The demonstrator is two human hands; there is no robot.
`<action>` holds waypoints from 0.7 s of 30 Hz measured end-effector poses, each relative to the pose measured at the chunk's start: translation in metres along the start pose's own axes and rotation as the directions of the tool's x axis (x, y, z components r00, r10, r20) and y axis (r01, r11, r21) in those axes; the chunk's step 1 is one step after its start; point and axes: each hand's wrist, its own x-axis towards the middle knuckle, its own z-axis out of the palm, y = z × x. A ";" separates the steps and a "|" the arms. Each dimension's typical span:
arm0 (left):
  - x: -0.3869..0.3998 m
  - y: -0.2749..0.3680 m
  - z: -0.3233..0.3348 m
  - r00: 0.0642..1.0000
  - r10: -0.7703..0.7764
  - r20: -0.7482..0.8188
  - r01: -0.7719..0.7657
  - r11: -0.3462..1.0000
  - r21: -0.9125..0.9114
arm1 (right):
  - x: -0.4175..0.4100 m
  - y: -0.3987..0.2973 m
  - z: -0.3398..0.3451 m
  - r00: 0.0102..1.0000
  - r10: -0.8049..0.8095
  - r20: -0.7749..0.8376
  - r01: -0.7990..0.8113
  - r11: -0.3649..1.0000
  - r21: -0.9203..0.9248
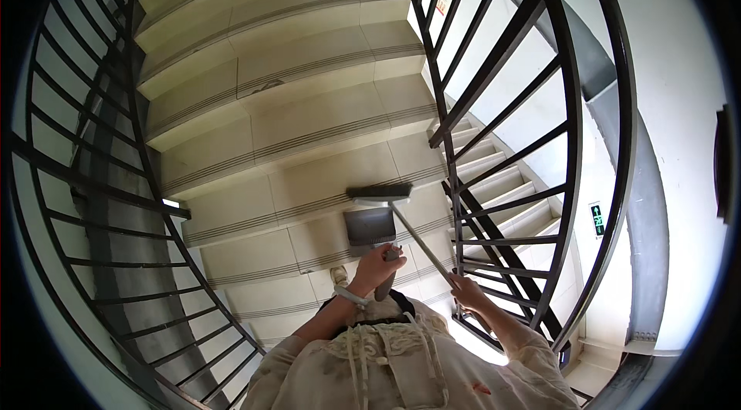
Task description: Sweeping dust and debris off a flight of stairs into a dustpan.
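My left hand is closed around the handle of a grey dustpan, whose pan sits low on the stair just beyond the hand. With my right hand I grip the long pole of a broom. The broom head, white on top with dark bristles, lies across the ribbed edge of a stair tread, a little above the dustpan's front edge. Whether the broom and pan touch is not clear.
Tiled stairs rise ahead. Black metal railings stand on the left and more railings on the right. Past the right railing another stair flight shows beside a white wall. A shoe rests on a lower tread.
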 end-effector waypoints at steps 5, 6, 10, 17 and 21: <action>-0.001 0.001 0.000 0.999 0.048 -0.025 -0.048 0.999 0.004 | -0.038 0.009 -0.015 0.981 0.170 0.091 -0.183 0.970 0.159; -0.002 0.000 0.001 0.998 0.057 -0.023 -0.056 0.998 0.012 | -0.029 0.022 -0.009 0.998 0.004 -0.056 -0.001 0.999 0.050; -0.008 0.002 0.000 0.997 0.079 -0.020 -0.079 0.997 0.000 | 0.057 0.053 -0.003 0.916 -0.275 -0.291 0.265 0.961 -0.075; -0.008 0.011 -0.003 0.990 0.136 -0.046 -0.131 0.986 0.099 | 0.080 0.010 0.048 0.974 0.188 -0.127 -0.117 0.895 0.431; -0.013 0.016 -0.005 0.992 0.108 -0.060 -0.106 0.993 0.043 | -0.010 0.002 0.026 0.972 0.170 0.163 -0.231 0.828 0.511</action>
